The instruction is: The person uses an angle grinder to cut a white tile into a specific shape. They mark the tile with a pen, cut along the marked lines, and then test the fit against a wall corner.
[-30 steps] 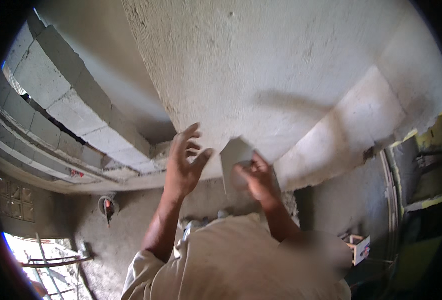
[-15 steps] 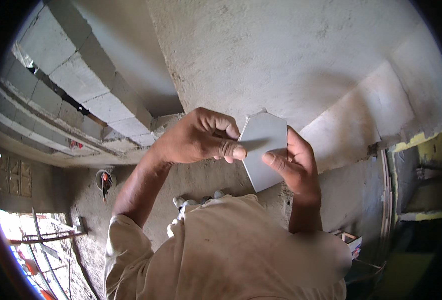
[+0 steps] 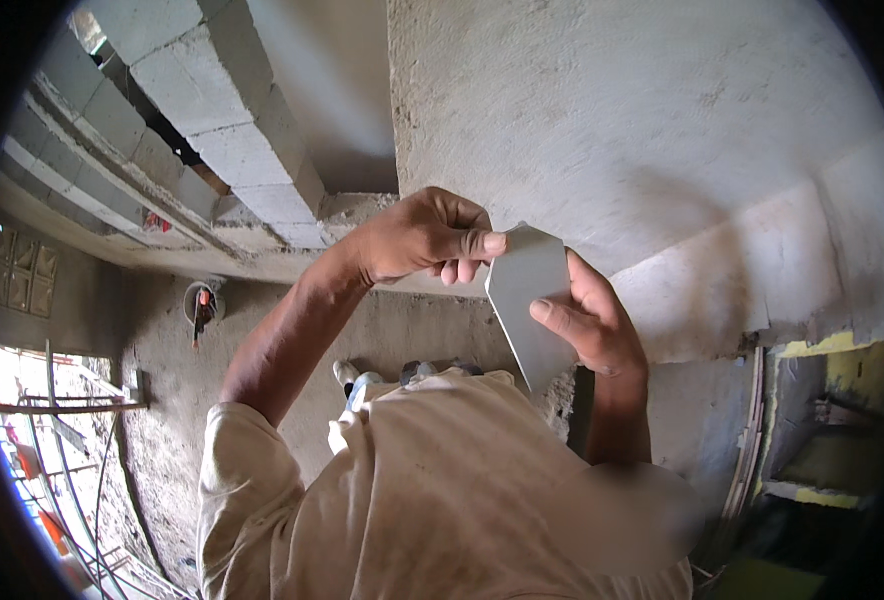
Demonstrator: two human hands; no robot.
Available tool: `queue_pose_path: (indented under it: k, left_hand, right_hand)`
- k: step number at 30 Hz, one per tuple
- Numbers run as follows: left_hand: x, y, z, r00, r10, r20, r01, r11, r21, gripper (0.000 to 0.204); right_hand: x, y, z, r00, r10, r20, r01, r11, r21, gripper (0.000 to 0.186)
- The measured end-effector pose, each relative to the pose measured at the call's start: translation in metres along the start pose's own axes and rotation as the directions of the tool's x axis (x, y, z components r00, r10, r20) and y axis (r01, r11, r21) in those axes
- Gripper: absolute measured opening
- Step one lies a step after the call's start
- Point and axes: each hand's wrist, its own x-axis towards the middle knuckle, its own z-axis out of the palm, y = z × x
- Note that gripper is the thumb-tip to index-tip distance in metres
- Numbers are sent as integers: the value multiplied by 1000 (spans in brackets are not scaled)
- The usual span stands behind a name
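A pale grey, flat, tile-like piece (image 3: 527,285) with slanted corners is held up in front of my chest. My right hand (image 3: 600,318) grips its right edge, the thumb lying across the face and the fingers behind. At the upper left corner, my left hand (image 3: 424,238) is closed, its thumb pressed on the piece's edge and its other fingers curled. Where those fingertips meet the back of the piece is hidden. A small rough bit shows at the top edge.
A rough plastered wall (image 3: 602,120) rises ahead, with stacked grey blocks (image 3: 217,95) at the upper left. A bucket (image 3: 202,302) holding tools stands on the floor to the left. Long strips (image 3: 745,430) lean at the right.
My left thumb has moved up along the piece's left edge to its upper corner. The piece has tilted slightly in my right hand. The whole view has shifted a little.
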Motion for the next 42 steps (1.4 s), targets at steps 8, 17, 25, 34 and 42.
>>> queue_pose_path:
  k: [8, 17, 25, 34, 42]
  left_hand:
    - [-17, -27, -20, 924, 187, -333, -128, 973, 191, 55]
    - [-5, -21, 25, 975, 214, -62, -222, 919, -325, 66]
    - [30, -16, 67, 938, 96, -333, -206, 927, -314, 66]
    - [18, 0, 74, 977, 206, -47, -193, 961, 200, 45]
    - [30, 11, 17, 994, -30, 109, -3, 956, 293, 45]
  right_hand:
    - [0, 18, -1, 998, -59, -8, 57, 985, -163, 41]
    - [6, -9, -2, 893, -439, -100, 260, 685, -681, 78]
    - [29, 58, -19, 781, -575, -242, 190, 589, -786, 59]
    - [24, 11, -24, 706, -497, -505, 526, 845, -95, 57]
    - [25, -16, -45, 639, -664, 389, 131, -405, -905, 51]
